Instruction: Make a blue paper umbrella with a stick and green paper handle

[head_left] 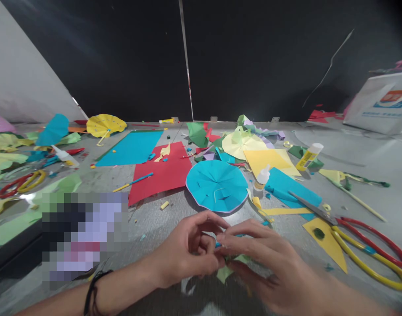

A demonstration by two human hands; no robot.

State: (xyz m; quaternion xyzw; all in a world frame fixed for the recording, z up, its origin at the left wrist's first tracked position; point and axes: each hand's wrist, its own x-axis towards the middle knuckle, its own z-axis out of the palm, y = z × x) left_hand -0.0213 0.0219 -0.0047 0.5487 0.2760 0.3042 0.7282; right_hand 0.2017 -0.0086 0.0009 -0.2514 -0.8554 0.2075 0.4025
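Observation:
My left hand (194, 250) is closed, with its thumb and fingers curled together above the table near the front. Against its fingertips press the fingers of my right hand (266, 259), also closed. A small piece of blue paper (218, 245) shows between the two hands; most of it is hidden by the fingers, so its shape cannot be made out. Just beneath my hands lies a light green paper scrap (224, 273). Beyond them is a round pleated blue paper disc (217, 184) with a pale purple edge and slits near its middle.
Scissors (335, 221) with red and yellow handles lie at right, by a glue bottle (262, 179) and glue stick (309, 156). Red paper (161, 171) and blue paper (131, 148) lie left of the disc. A white bag (380, 103) stands far right, before a dark partition (121, 61).

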